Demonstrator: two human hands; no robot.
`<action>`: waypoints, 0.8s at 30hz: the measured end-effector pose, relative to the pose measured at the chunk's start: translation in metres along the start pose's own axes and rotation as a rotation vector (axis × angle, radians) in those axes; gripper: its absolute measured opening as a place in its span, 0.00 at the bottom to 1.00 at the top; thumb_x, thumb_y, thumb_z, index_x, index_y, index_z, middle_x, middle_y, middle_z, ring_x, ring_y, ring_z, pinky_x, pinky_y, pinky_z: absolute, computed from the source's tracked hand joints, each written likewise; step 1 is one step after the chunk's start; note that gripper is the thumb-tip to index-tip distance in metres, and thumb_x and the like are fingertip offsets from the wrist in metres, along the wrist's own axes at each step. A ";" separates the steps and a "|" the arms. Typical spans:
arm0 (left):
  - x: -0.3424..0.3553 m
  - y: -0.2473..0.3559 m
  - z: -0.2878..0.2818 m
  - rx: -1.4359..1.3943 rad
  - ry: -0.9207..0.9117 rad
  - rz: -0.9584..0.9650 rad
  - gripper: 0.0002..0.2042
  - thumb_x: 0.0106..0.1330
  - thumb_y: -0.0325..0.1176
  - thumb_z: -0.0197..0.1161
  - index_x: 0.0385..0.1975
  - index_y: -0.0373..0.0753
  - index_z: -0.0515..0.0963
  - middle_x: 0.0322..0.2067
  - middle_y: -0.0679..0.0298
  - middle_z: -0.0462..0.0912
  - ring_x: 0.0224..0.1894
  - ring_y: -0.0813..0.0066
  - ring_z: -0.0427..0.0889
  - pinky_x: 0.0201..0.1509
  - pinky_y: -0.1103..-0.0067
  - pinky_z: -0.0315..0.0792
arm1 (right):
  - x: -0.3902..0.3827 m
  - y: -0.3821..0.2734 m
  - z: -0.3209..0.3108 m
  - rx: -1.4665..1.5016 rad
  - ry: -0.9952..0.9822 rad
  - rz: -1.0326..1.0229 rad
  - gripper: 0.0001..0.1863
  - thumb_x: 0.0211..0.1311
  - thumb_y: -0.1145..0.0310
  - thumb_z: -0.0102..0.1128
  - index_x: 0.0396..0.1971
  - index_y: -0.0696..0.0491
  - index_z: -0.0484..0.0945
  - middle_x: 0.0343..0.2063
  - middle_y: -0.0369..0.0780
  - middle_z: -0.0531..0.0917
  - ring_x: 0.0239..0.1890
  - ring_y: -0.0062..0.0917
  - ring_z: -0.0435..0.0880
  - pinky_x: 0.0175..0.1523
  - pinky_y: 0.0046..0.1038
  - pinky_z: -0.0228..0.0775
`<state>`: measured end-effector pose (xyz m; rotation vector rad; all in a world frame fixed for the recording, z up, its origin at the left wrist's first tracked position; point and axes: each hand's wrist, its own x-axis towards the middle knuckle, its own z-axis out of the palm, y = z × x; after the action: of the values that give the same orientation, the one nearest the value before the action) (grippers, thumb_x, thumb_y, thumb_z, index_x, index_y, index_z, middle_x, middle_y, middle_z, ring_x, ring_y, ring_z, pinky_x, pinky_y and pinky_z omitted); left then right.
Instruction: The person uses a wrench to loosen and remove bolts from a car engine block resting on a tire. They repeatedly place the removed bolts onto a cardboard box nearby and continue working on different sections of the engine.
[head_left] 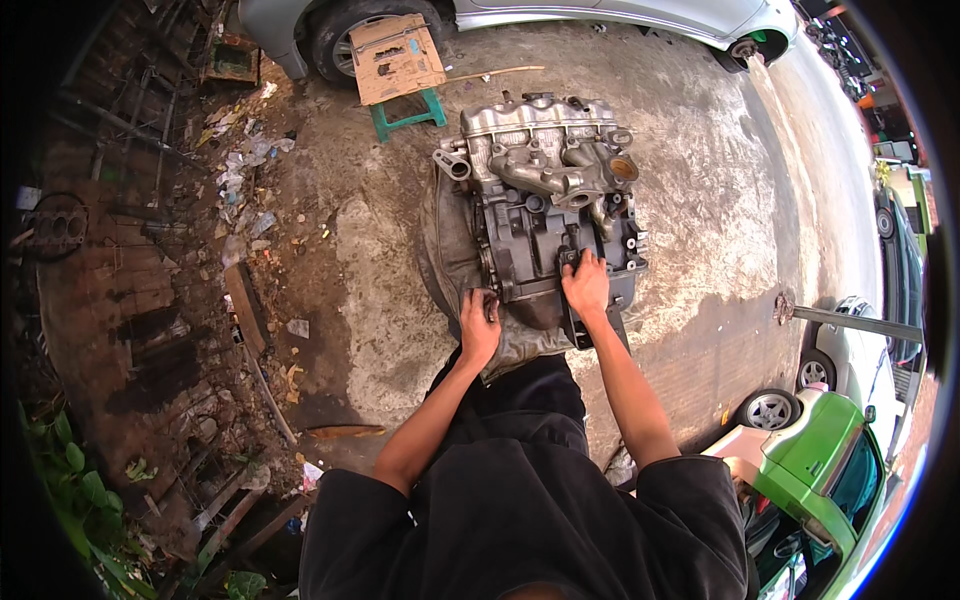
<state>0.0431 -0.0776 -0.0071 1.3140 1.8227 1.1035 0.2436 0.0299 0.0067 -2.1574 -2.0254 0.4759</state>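
Observation:
An engine, with a silver cylinder head and intake manifold atop a dark block, rests on a dark padded base in front of me. My left hand is at the block's lower left, fingers curled; what they hold is hidden or too small to make out. My right hand grips a black bracket on the block's lower right, with its fingertips near the middle of that side.
A cardboard-topped green stool stands before a silver car. Debris and planks line the left side, with plants below. A metal post, a white car and a green vehicle are at right.

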 end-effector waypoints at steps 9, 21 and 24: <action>0.066 -0.018 0.004 0.140 -0.078 -0.294 0.11 0.70 0.31 0.60 0.41 0.28 0.74 0.42 0.43 0.80 0.37 0.47 0.82 0.40 0.57 0.74 | 0.000 -0.007 -0.010 0.001 -0.030 0.015 0.24 0.59 0.61 0.57 0.48 0.66 0.71 0.44 0.57 0.80 0.53 0.55 0.75 0.61 0.46 0.68; 0.106 -0.042 -0.011 -0.385 -0.180 -1.116 0.10 0.72 0.29 0.54 0.44 0.27 0.70 0.32 0.54 0.78 0.27 0.54 0.85 0.28 0.64 0.86 | 0.000 -0.004 -0.004 0.013 0.021 0.014 0.20 0.58 0.62 0.58 0.43 0.63 0.71 0.41 0.57 0.80 0.51 0.54 0.75 0.58 0.48 0.68; 0.081 -0.052 -0.011 -0.487 0.040 -0.950 0.12 0.70 0.29 0.58 0.46 0.27 0.69 0.34 0.53 0.79 0.29 0.52 0.86 0.31 0.64 0.88 | -0.001 -0.002 -0.006 0.049 -0.007 -0.013 0.20 0.58 0.62 0.58 0.42 0.64 0.71 0.41 0.57 0.80 0.51 0.55 0.75 0.58 0.48 0.68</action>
<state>-0.0132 -0.0110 -0.0501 0.0831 1.7178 0.9139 0.2439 0.0297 0.0124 -2.1156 -2.0083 0.5262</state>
